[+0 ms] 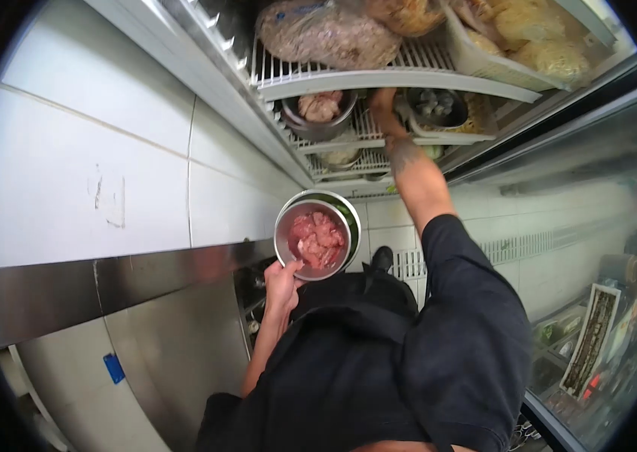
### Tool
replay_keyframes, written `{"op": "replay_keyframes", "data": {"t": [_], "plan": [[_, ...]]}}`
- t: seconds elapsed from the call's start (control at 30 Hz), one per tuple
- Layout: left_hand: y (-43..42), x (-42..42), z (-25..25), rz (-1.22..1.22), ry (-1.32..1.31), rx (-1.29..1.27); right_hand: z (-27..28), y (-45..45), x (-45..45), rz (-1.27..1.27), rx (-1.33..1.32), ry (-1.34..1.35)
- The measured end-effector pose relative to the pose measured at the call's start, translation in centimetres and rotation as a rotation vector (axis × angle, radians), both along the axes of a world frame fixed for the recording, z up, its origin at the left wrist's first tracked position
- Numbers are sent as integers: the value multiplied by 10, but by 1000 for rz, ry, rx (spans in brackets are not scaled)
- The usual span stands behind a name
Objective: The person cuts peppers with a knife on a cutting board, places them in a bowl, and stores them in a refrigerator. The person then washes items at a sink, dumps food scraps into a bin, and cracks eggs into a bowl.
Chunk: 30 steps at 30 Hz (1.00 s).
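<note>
My left hand [284,282] grips the near rim of a round metal bowl [280,239] with pieces of raw pink meat [317,239] in it. Just behind and partly under this bowl shows a second metal bowl [357,218] with something green inside; how it is supported is hidden. My right arm stretches into the fridge, and my right hand [383,105] is beneath the upper wire shelf [401,80], its fingers out of sight. To its left stands a metal bowl of pale meat [320,107], and to its right a dark bowl [439,109] with grey contents.
Bagged food [326,34] and a white bin of yellowish bags [518,45] fill the upper shelf. An open glass door [597,181] stands on the right. White tiled wall [92,166] and a steel counter edge [47,301] lie left. A floor grate [409,265] is near my shoe.
</note>
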<state>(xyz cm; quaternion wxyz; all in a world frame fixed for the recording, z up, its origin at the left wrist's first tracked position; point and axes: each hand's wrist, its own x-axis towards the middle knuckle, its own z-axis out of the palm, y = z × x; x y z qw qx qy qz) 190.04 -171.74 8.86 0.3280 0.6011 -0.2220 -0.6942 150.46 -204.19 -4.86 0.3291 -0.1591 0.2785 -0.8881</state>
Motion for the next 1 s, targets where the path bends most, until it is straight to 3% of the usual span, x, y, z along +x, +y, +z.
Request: {"op": "replay_keyframes", "data": {"t": [0.03,0.07,0.1,0.13,0.17,0.2,0.27,0.3,0.4,0.5,0.57,0.7,0.83,1.0], "plan": [[-1,-1,6,-2,-11,2,-11,-7,-9,25,-109,149],[-2,3,1,-16,-8,0,-9,-18,-13,56,-111,71],[-3,9,-4,-50,-43,8,-13,-12,-27,-261,5,955],[-4,12,-8,-93,-68,12,-20,-8,-42,-935,31,1538],[-5,12,-9,-62,-42,3,28,28,-26,-713,340,1610],[-2,13,-9,-34,-15,-2,21,39,-24,-668,449,1453],[-2,10,-6,-6,50,-6,81,117,14,-433,608,1134],[-2,10,-1,-2,80,3,79,153,23,-325,639,1075],[-6,12,6,-19,167,-8,54,259,46,-20,819,889],[-14,16,3,-84,227,-57,0,362,62,103,1034,772],[-20,9,10,-129,200,-86,0,416,75,172,1140,578],[-48,-37,18,-219,161,-122,-8,457,77,181,1164,466],[-98,-99,-5,-334,194,-92,6,443,55,29,1088,675],[-108,-169,-2,-287,201,-133,54,445,36,-59,972,603]]}}
